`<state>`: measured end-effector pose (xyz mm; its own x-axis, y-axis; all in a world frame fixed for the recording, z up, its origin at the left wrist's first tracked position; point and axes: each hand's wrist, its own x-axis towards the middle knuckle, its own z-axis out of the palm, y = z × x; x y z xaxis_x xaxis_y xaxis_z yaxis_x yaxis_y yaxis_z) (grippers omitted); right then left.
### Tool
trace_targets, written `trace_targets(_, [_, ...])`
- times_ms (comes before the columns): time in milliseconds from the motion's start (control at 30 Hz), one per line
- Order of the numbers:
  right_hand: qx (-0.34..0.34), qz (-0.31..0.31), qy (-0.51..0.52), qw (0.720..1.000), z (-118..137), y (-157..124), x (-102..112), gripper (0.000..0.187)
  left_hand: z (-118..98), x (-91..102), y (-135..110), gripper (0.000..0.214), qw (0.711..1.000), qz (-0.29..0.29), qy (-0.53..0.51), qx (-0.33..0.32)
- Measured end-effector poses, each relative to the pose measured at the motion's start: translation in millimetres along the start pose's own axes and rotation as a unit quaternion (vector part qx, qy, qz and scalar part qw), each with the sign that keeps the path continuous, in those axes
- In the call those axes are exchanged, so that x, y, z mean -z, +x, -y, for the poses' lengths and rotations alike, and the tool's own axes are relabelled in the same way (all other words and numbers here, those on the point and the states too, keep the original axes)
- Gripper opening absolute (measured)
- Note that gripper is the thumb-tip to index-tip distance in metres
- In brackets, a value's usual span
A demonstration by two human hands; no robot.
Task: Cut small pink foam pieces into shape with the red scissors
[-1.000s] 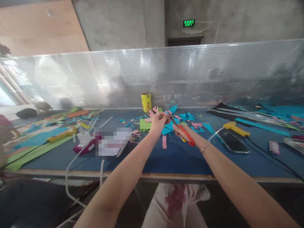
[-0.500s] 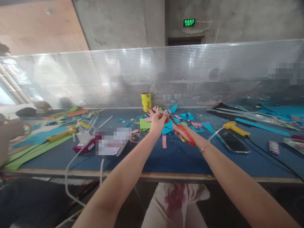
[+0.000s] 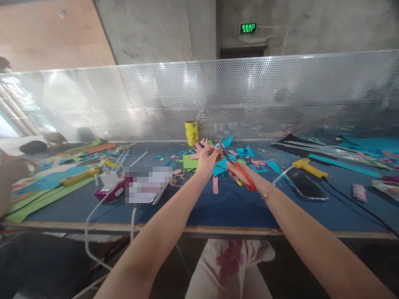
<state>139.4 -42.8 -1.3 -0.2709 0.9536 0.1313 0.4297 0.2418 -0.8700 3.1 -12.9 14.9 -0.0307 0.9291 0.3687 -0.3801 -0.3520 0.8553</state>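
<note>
My right hand (image 3: 237,171) grips red-handled scissors (image 3: 240,171) above the blue table (image 3: 218,207), blades pointing up and left toward my other hand. My left hand (image 3: 208,160) is closed in a pinch on a small pink paper piece (image 3: 218,147) that meets the scissor blades. Beneath both hands lie pink, teal and green paper scraps (image 3: 218,168). A pink strip (image 3: 215,185) lies on the table just below my left wrist.
A yellow can (image 3: 191,133) stands against the perforated metal screen (image 3: 218,95). A phone (image 3: 304,185) and a yellow glue gun (image 3: 309,167) lie to the right; another glue gun (image 3: 81,175), a pink box (image 3: 111,192) and white cables lie to the left. Another person's arm (image 3: 9,178) shows at far left.
My hands and the scissors have barely moved. The other person's arm at the far left has shifted slightly.
</note>
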Motion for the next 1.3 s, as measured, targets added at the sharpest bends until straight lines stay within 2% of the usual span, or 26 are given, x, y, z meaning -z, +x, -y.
trace_targets(267, [-0.004, -0.006, 0.009, 1.0, 1.0, -0.2, 0.2, 0.044, 0.1, -0.8, 1.0, 0.017, 1.0, -0.015, -0.001, 0.003])
trace_targets(533, [0.02, -0.007, 0.013, 1.0, -10.0, 3.6, 1.1, 0.05, -0.7, -1.1, 0.2, 0.021, 1.0, -0.01, 0.006, 0.0])
trace_targets(1300, [0.044, 0.002, 0.003, 0.999, -1.5, -2.7, 1.5, 0.054, -3.7, -2.4, -2.3, 0.019, 1.0, -0.001, 0.015, 0.0])
